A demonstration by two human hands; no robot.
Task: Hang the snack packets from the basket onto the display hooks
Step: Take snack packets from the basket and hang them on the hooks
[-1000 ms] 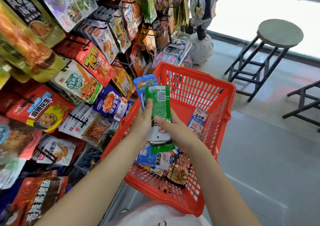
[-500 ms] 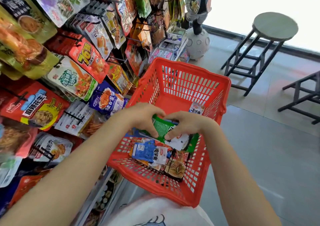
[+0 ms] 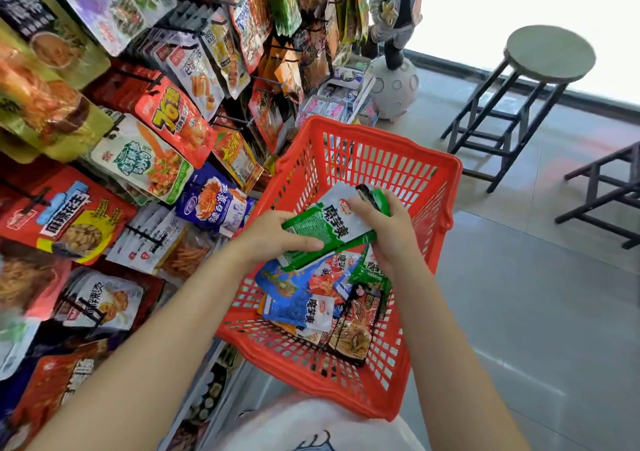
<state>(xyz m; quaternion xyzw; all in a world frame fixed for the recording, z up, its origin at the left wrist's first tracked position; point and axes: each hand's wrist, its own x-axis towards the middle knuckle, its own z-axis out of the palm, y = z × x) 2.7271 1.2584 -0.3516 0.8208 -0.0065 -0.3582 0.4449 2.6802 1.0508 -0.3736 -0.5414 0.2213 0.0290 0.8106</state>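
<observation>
Both hands on the green-and-white foil snack packets [image 3: 332, 229] above the red plastic mesh basket [image 3: 391, 160]: left hand [image 3: 277, 239] grip clamps the lower end, right hand [image 3: 384, 229] grip pinches the top.

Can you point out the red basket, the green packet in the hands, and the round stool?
Basket [image 3: 388, 160]: head view, on its far mesh wall.
Green packet [image 3: 322, 229]: head view, on its printed front.
Stool [image 3: 549, 52]: head view, on its round seat.
</observation>
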